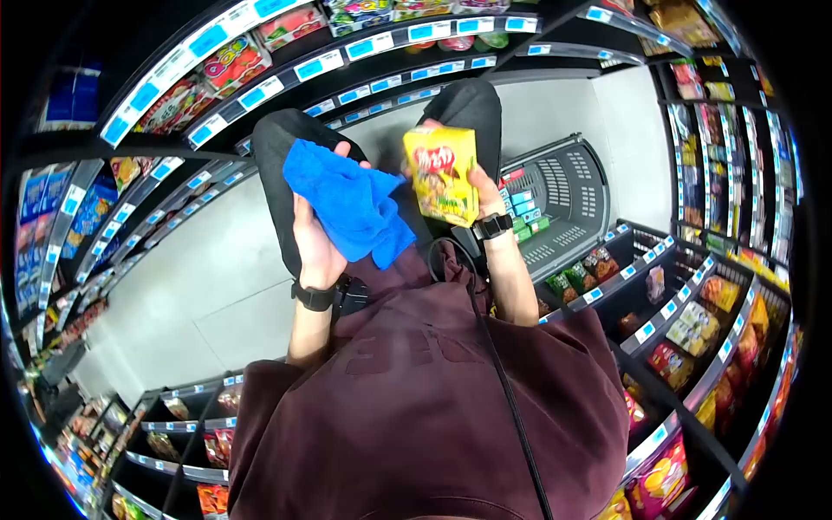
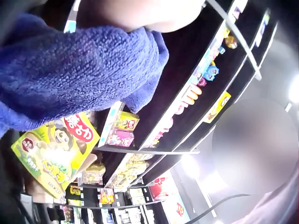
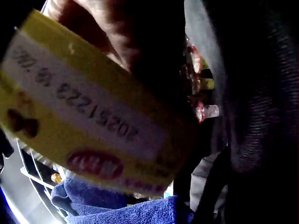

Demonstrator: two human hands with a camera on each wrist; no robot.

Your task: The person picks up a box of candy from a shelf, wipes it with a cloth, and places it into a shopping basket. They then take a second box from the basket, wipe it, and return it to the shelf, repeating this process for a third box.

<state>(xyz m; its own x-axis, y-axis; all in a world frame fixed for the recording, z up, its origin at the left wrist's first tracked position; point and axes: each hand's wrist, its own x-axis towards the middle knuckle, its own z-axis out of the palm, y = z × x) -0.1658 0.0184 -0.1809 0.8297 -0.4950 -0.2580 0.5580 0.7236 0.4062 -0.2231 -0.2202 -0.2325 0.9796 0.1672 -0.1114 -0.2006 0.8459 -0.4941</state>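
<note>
"Yellow box (image 1: 440, 176) first: where is it?"

"In the right hand (image 1: 487, 195), held up above the lap. The thumb presses one edge and fingers show at the opposite one, so it is properly grasped. Its face bears a red logo with white characters, and up close at the right wrist a pale printed strip reads 20251223."

"And the left hand (image 1: 316, 251)?"

"Grasping a blue cloth (image 1: 347, 199), thumb along one side, fingertips showing past the top. The cloth is bunched up, one corner drooping, just beside the box."

"What lies beyond the hands?"

"Dark trousers (image 1: 468, 108), knees bent. Next to the right leg is a grey basket (image 1: 568, 195) with slotted walls; small cartons (image 1: 523, 208) lie inside, some of them green."

"Farther out?"

"Pale floor (image 1: 217, 295), then dark shelves with blue-and-white price labels (image 1: 319, 65) along their edges. Brightly coloured snack packets fill many of them; most lettering there is too small to read."
</note>
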